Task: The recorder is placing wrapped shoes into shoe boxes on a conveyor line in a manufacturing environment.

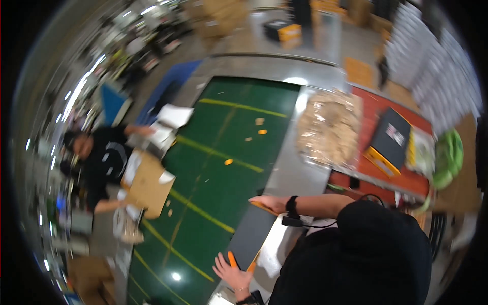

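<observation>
I hold a flat dark panel with orange edges (249, 236) at the edge of the green conveyor belt (213, 168): my left hand (231, 274) lies on its near end with fingers spread, and my right hand (269, 203) rests open-palmed on its far end. The panel is not yet fully on the belt. Across the belt, a co-worker handles a cardboard box (147, 185).

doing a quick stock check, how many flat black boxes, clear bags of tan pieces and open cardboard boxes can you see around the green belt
flat black box with orange edge: 1
clear bag of tan pieces: 1
open cardboard box: 1
total: 3
</observation>
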